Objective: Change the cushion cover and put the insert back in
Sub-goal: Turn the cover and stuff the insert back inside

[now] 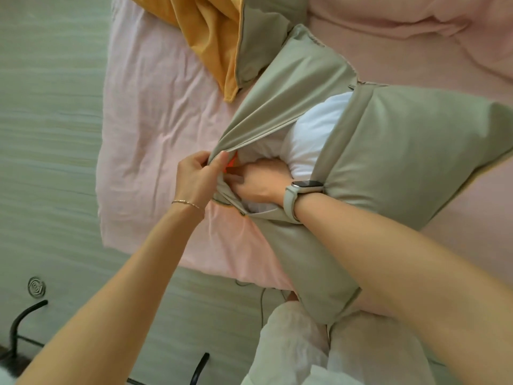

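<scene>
A beige cushion cover (402, 151) lies on the pink bed, bulging with a white insert (313, 134) that shows through its open side. My left hand (197, 176) pinches the edge of the cover's opening and pulls it up and left. My right hand (258, 182), with a watch on the wrist, reaches into the opening and pushes against the insert; its fingertips are hidden by the fabric. A second cover, orange and grey (222, 43), lies crumpled at the far end of the bed.
The pink bedsheet (155, 112) hangs over the bed's edge on the left, above a pale wooden floor (50, 134). A round floor drain (36, 286) and dark metal legs (22, 320) are at the lower left. My knees in light trousers (294, 343) are below.
</scene>
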Motion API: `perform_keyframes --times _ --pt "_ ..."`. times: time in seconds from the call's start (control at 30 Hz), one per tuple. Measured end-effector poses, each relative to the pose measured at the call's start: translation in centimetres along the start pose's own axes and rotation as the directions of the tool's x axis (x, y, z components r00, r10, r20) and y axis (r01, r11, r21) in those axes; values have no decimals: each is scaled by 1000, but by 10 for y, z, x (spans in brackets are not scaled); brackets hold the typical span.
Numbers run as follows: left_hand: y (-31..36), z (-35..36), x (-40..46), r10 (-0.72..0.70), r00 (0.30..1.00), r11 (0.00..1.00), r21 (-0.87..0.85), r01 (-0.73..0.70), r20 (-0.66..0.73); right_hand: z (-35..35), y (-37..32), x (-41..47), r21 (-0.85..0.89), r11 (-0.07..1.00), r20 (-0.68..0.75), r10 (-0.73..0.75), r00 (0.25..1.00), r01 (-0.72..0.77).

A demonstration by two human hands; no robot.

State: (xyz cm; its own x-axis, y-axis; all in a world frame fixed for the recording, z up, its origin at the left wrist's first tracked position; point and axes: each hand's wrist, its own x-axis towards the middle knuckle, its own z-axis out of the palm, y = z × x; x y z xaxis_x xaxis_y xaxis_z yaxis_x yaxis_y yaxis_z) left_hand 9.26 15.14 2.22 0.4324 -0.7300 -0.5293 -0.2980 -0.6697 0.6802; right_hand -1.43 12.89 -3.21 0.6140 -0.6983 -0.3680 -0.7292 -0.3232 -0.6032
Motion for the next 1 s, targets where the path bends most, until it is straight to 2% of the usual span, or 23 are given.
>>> perform_keyframes --times 0.07,0.13,0.23,0.4,0.53,0.57,0.6,0.67,0.7,0.73,0.77,0.8,0.87,0.9,1.0 --pt "-8 -5 2 21 1000 1000 4 -21 -23 7 -2 6 -68 998 85 16 996 -11" --pt "-15 -10 5 22 999 1000 17 -21 -42 13 -3 17 -99 992 190 95 977 -77" --pt "-19 -15 9 23 998 1000 -3 -23 -50 22 -14 31 -178 983 110 74 991 -53" --pt "-31 -28 22 13 1000 999 -31 -14 -22 30 -19 47 -83 996 57 49 997 -44" --pt "-44 -27 32 -24 1000 994 -103 23 -10 37 -9 49 192 955 97 213 972 -228" --pt "-47 -25 33 -30 1000 991 -128 29 -5 37 -5 47 328 908 112 238 965 -262" --pt "-48 -23 33 -37 999 986 -165 37 1 38 -3 46 503 818 105 263 959 -280" --pt "-49 -24 35 -47 998 962 -269 54 35 34 -10 43 836 479 93 356 930 -267" --pt "-49 -26 36 -40 998 948 -313 55 57 34 -16 43 907 344 96 395 914 -244" --pt "-50 -28 38 -29 997 942 -332 51 70 36 -22 45 929 287 100 415 904 -234" --pt "-51 -31 40 -22 997 942 -332 46 75 37 -28 48 917 319 100 400 911 -241" --pt "-52 -34 41 -18 997 947 -319 41 74 38 -33 51 859 450 77 358 931 -244" --pt "-55 -35 42 -7 997 958 -286 29 78 36 -40 47 561 801 21 240 971 -210" --pt "-54 -33 42 3 997 961 -276 20 81 33 -42 43 411 892 9 200 980 -186" --pt "-43 -25 35 25 997 972 -235 -8 68 15 -43 25 215 957 -37 208 977 -196"
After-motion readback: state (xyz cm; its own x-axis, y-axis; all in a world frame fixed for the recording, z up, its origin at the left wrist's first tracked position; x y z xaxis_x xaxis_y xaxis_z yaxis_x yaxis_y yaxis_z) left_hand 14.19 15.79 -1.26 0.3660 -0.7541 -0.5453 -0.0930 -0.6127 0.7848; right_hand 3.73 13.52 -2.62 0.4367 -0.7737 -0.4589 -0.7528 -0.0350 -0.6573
